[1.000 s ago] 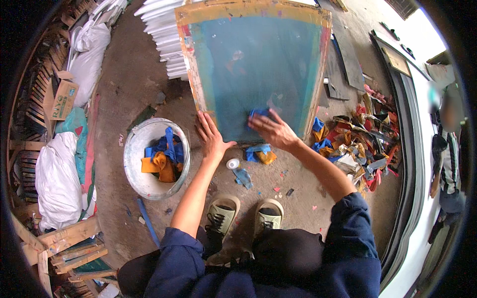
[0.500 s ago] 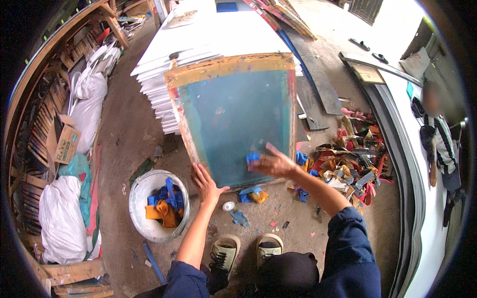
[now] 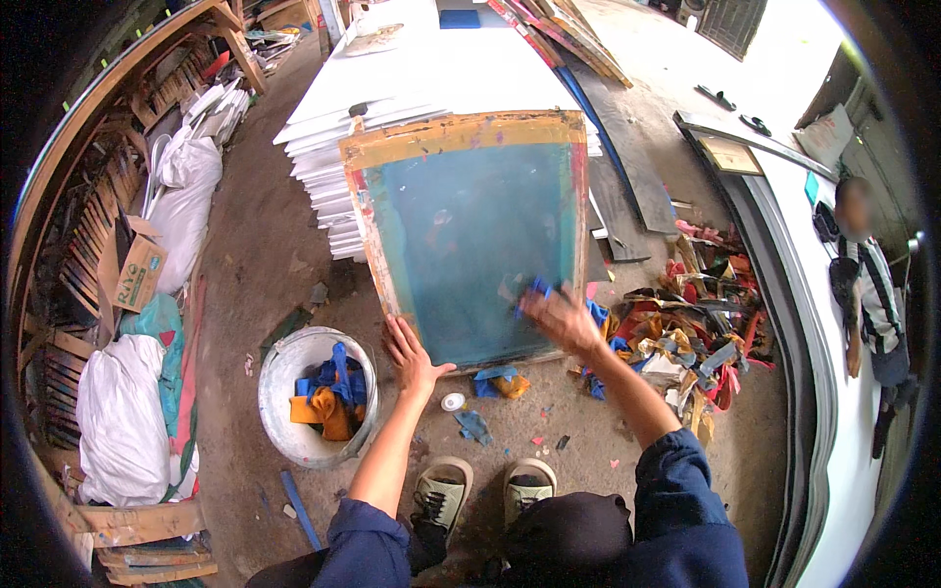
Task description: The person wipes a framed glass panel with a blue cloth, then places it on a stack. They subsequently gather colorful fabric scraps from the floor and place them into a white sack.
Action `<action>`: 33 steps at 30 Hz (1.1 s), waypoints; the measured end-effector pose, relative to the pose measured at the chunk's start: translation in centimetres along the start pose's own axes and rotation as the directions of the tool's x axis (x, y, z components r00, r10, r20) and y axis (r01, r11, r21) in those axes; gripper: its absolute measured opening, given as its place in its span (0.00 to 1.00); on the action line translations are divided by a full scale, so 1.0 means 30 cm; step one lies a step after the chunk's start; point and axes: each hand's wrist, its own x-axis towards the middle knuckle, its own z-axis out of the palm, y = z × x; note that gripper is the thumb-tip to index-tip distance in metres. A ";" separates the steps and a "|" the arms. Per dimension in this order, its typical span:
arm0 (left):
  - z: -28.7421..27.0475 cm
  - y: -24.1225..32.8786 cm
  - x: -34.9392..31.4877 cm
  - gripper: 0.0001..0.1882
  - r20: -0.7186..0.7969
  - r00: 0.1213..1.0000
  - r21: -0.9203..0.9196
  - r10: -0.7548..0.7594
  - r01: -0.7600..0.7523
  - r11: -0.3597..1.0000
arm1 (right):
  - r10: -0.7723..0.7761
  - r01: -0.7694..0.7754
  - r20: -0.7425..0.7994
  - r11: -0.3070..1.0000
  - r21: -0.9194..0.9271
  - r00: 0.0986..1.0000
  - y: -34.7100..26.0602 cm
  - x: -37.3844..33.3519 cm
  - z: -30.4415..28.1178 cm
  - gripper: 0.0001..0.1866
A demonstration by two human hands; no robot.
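Observation:
A framed screen-printing screen [image 3: 461, 225] with teal mesh and a taped, paint-stained wooden frame leans upright against a stack of white sheets [image 3: 333, 201]. My left hand [image 3: 410, 359] rests on the frame's lower left corner, fingers spread along its edge and thumb stretched out. Over the lower right of the mesh, my right hand [image 3: 567, 321] holds a small blue rag [image 3: 533, 294] against the surface. That hand is slightly blurred, and its palm hides part of the cloth.
A white bucket [image 3: 281, 431] with blue and orange rags stands left of my left forearm. Colourful scraps [image 3: 676, 343] are heaped on the floor at right. White sacks [image 3: 123, 421] and a cardboard box [image 3: 132, 274] line the left side. Another person [image 3: 872, 284] is at the far right.
My right hand has moved rightward across the mesh with the blue rag, toward the frame's right edge. My left hand stays at the lower left corner. The view has shifted slightly.

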 end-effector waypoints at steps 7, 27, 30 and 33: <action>-0.002 0.014 -0.005 0.74 -0.023 0.999 0.138 0.031 -0.028 0.990 | 0.275 -0.255 -0.258 0.961 0.112 0.926 0.136 0.528 -0.181 0.28; -0.120 -0.051 -0.033 0.57 -0.022 0.993 0.018 0.117 -0.116 0.993 | -0.164 0.146 -0.215 0.985 -0.094 0.963 0.015 0.525 -0.138 0.26; -0.114 -0.024 -0.021 0.56 0.049 0.995 0.098 0.088 -0.092 0.991 | 0.278 -0.231 -0.301 0.956 0.182 0.912 -0.037 0.523 -0.148 0.27; -0.098 0.006 -0.009 0.56 0.050 0.994 0.109 0.102 -0.107 0.988 | 0.008 -0.001 -0.067 0.996 0.095 0.998 -0.143 0.241 0.019 0.28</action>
